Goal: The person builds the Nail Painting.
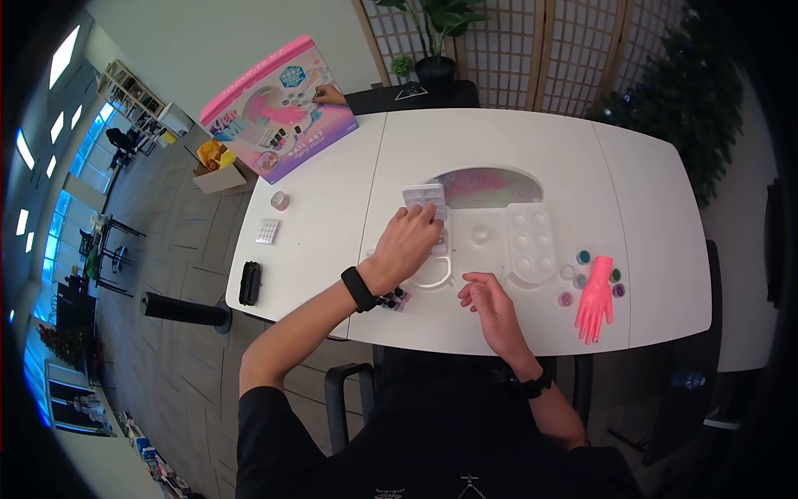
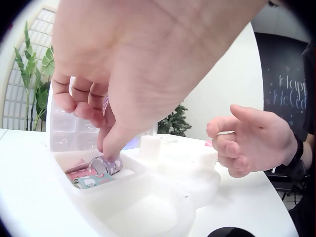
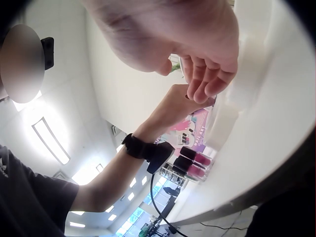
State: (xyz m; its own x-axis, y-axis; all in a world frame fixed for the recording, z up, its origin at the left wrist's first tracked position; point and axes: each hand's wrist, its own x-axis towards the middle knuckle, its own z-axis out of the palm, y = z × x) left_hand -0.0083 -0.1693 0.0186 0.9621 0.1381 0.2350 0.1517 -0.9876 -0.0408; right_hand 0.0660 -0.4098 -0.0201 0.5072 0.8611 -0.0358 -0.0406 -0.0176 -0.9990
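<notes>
My left hand [image 1: 405,245] reaches into a small compartment at the left of the white station [image 1: 475,268], beside its raised clear lid [image 1: 424,195]. In the left wrist view, thumb and forefinger of this hand [image 2: 123,74] pinch the upper edge of a purple patterned roll [image 2: 116,166]. A pink roll [image 2: 83,173] and a teal roll [image 2: 93,181] lie against it. Held over the near table edge, my right hand [image 1: 496,318] has loosely bent fingers and nothing in them. Where the left fingertips meet the roll is partly hidden in the head view.
A pink model hand [image 1: 595,301] lies at the right among several small pots. Dark-capped bottles [image 3: 186,163] stand by my left forearm. The station's palette [image 1: 530,241] is on its right side. A colourful box [image 1: 283,112], a jar [image 1: 280,200] and a black case [image 1: 249,284] are leftward.
</notes>
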